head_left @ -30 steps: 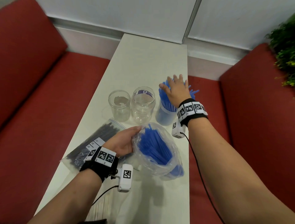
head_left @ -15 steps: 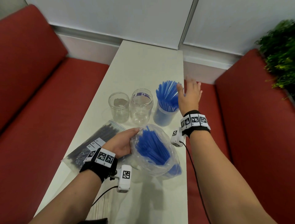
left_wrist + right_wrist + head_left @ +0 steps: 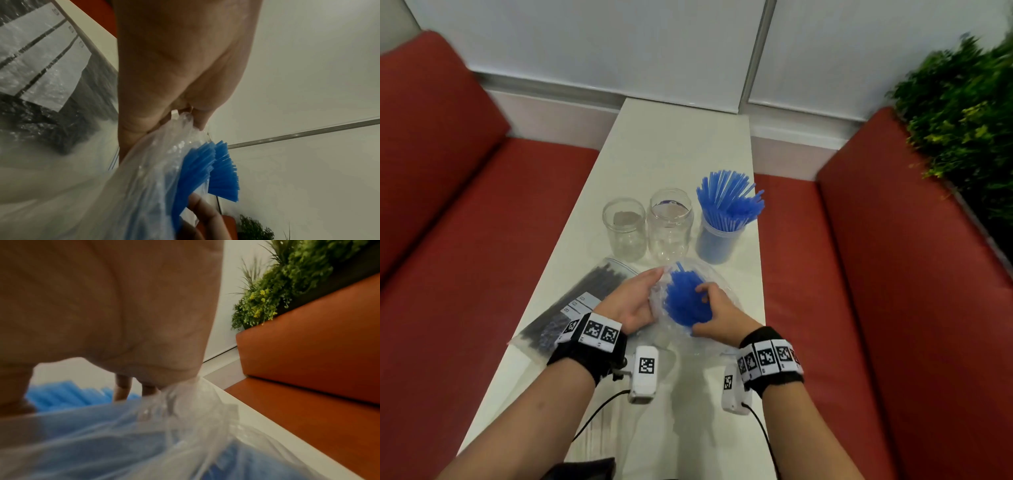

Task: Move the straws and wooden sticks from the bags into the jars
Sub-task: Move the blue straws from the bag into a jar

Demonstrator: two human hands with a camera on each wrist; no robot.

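Forearms come in from the bottom of the head view, each with a black wristband carrying printed square markers and a small white camera unit. Just above them, at lower centre, both hands meet on a clear plastic bag (image 3: 659,310) of blue straws (image 3: 686,301) on the white table (image 3: 678,144). The left hand (image 3: 631,303) holds the bag's left edge; in the left wrist view the film is pinched, bunched between thumb and fingers (image 3: 141,125), a narrow, closed grip. The right hand (image 3: 717,317) sits at the bag's right side with fingers curled in over the straw bundle at the bag's mouth. In the right wrist view its fingertips (image 3: 122,389) reach down to the straws, with film gathered against the hand's right side. How firmly it grips them I cannot tell.

Left of the hands, at centre left of the frame, a second flat bag (image 3: 575,305) of dark sticks lies on the table, a white label on it; the left wrist partly covers its near end.

Further up the table stand three jars in a row. The left jar (image 3: 625,229) and the middle jar (image 3: 670,226) are clear and hold no straws. The right jar (image 3: 717,241) is packed with blue straws that fan out above its rim.

Red bench seats (image 3: 465,240) run along both sides of the table. A white wall closes the far end, and green foliage (image 3: 962,113) fills the upper right corner.
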